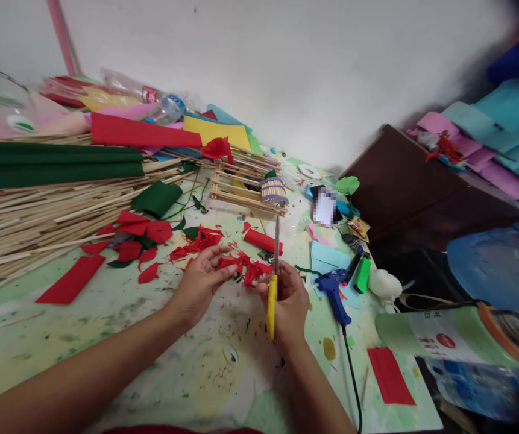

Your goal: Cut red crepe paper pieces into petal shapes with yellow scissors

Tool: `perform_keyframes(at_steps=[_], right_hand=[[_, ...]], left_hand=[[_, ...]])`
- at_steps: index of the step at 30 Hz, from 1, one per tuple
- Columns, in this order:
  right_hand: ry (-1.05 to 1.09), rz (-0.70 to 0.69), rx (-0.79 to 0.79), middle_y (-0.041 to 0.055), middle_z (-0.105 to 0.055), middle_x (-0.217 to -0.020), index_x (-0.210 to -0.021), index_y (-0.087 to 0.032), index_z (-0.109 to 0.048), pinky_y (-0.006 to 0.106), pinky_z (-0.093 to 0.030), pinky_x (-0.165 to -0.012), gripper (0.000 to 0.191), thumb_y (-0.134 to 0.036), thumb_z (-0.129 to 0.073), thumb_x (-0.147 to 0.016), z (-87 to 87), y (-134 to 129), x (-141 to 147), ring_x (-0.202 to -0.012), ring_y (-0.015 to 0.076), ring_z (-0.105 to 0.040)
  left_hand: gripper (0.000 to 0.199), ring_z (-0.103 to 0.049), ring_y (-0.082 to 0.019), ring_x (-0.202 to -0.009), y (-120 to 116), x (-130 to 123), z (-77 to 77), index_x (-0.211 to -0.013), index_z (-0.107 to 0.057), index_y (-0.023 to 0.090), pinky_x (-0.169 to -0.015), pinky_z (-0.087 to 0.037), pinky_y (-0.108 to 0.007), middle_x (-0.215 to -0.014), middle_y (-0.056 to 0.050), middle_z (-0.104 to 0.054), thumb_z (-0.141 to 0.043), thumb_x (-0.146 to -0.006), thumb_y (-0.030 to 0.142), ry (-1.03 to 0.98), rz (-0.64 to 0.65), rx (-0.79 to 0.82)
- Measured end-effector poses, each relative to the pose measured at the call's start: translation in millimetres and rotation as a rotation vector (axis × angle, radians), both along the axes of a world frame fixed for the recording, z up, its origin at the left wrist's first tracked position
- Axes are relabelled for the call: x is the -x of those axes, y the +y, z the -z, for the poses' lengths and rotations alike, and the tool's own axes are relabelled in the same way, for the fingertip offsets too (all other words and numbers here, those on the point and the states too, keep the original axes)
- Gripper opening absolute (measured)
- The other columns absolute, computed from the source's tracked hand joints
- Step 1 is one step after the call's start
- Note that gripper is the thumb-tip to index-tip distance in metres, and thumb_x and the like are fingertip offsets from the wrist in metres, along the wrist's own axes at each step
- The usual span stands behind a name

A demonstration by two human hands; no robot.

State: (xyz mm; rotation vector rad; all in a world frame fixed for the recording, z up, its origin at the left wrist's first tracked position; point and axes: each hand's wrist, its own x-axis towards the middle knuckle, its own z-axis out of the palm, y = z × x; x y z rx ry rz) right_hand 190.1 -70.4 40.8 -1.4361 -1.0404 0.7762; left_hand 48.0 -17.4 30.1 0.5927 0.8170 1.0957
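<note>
My right hand (pixel 290 304) is closed around yellow-handled scissors (pixel 272 307), whose blades point away from me. Across from it, my left hand (pixel 204 280) has curved fingers held apart, with nothing plainly between them. Red crepe paper scraps (pixel 252 268) lie just beyond and between both hands; whether any touch the fingertips I cannot tell. Farther left are cut red petal shapes (pixel 148 274) and a red roll (pixel 263 240) sits behind the scraps. A small stick frame (pixel 245 184) carries a little stick-sided pot (pixel 273 190) and a red paper flower (pixel 217 149).
Many thin wooden sticks (pixel 60 220) and green crepe paper (pixel 51 164) cover the left side. A blue glue gun (pixel 334 292) with its cord, a green marker (pixel 363 275) and a green tumbler (pixel 444 334) are at right. Plastic bottles (pixel 169 108) lie near the wall.
</note>
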Motion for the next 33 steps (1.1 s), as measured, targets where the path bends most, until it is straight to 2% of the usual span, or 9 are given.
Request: perform_keyframes(at_steps=[4, 6, 11, 17, 23, 25, 29, 33], right_hand=[[-0.323, -0.169, 0.142, -0.0031, -0.06, -0.075, -0.102, -0.022, -0.054, 0.024, -0.044, -0.058, 0.038, -0.029, -0.068, -0.068, -8.6, -4.0, 1.9, -0.061, 0.0129, -0.055], [-0.513, -0.205, 0.2, -0.0031, -0.06, -0.074, -0.1, -0.023, -0.054, 0.025, -0.042, -0.058, 0.035, -0.029, -0.067, -0.068, -12.3, -6.0, 4.6, -0.061, 0.014, -0.054], [-0.77, -0.247, 0.244, 0.0031, -0.063, -0.089, -0.111, -0.021, -0.054, 0.029, -0.042, -0.067, 0.047, -0.03, -0.066, -0.066, -12.9, -8.5, 10.9, -0.077, 0.0207, -0.058], [-0.812, -0.24, 0.238, 0.006, -0.064, -0.094, -0.112, -0.019, -0.056, 0.033, -0.045, -0.072, 0.049, -0.03, -0.067, -0.066, -10.5, -9.2, 14.7, -0.084, 0.0237, -0.06], [-0.796, -0.218, 0.229, 0.0084, -0.065, -0.105, -0.118, -0.019, -0.055, 0.035, -0.046, -0.081, 0.055, -0.03, -0.07, -0.066, -8.2, -9.5, 14.9, -0.094, 0.0256, -0.061], [-0.797, -0.216, 0.244, 0.008, -0.065, -0.103, -0.117, -0.019, -0.055, 0.035, -0.047, -0.08, 0.052, -0.03, -0.069, -0.068, -8.8, -9.0, 14.7, -0.093, 0.0252, -0.061], [-0.82, -0.21, 0.269, 0.0073, -0.066, -0.098, -0.113, -0.02, -0.056, 0.034, -0.047, -0.077, 0.047, -0.032, -0.069, -0.069, -10.1, -7.9, 14.1, -0.089, 0.0249, -0.061], [-0.859, -0.222, 0.262, 0.0107, -0.065, -0.104, -0.119, -0.016, -0.054, 0.035, -0.046, -0.082, 0.053, -0.031, -0.067, -0.07, -8.5, -8.0, 13.2, -0.095, 0.0261, -0.06]], left_hand=[[0.039, -0.06, -0.007, -0.069, 10.8, 6.4, -6.1, -0.101, -0.058, 0.019, -0.065, -0.048, -0.016, -0.076, 0.002, -0.065, -0.074, -0.066, 0.01, -0.057, -0.101, -0.022], [0.039, -0.061, -0.008, -0.07, 14.5, 9.2, -9.7, -0.101, -0.058, 0.018, -0.065, -0.048, -0.015, -0.08, 0.001, -0.067, -0.074, -0.066, 0.009, -0.08, -0.15, -0.036], [0.044, -0.063, -0.009, -0.072, 18.2, 13.0, -18.5, -0.103, -0.057, 0.018, -0.068, -0.05, -0.017, -0.081, 0.0, -0.069, -0.075, -0.064, 0.008, -0.127, -0.22, -0.063], [0.046, -0.063, -0.01, -0.071, 12.7, 10.8, -21.5, -0.104, -0.056, 0.019, -0.066, -0.05, -0.018, -0.081, 0.0, -0.069, -0.077, -0.063, 0.011, -0.111, -0.154, -0.06], [0.05, -0.063, -0.01, -0.072, 9.7, 8.8, -16.7, -0.108, -0.054, 0.02, -0.069, -0.05, -0.019, -0.08, 0.001, -0.068, -0.078, -0.064, 0.013, -0.091, -0.109, -0.024], [0.05, -0.063, -0.011, -0.073, 10.1, 8.4, -15.2, -0.109, -0.054, 0.02, -0.07, -0.049, -0.02, -0.08, 0.0, -0.069, -0.077, -0.065, 0.014, -0.089, -0.094, -0.021], [0.048, -0.063, -0.011, -0.074, 10.2, 8.2, -14.2, -0.109, -0.054, 0.02, -0.072, -0.049, -0.021, -0.078, 0.001, -0.068, -0.076, -0.066, 0.015, -0.075, -0.098, -0.017], [0.048, -0.062, -0.011, -0.073, 10.1, 8.6, -14.7, -0.107, -0.055, 0.02, -0.069, -0.048, -0.02, -0.077, 0.002, -0.067, -0.076, -0.065, 0.015, -0.042, -0.112, -0.02]])
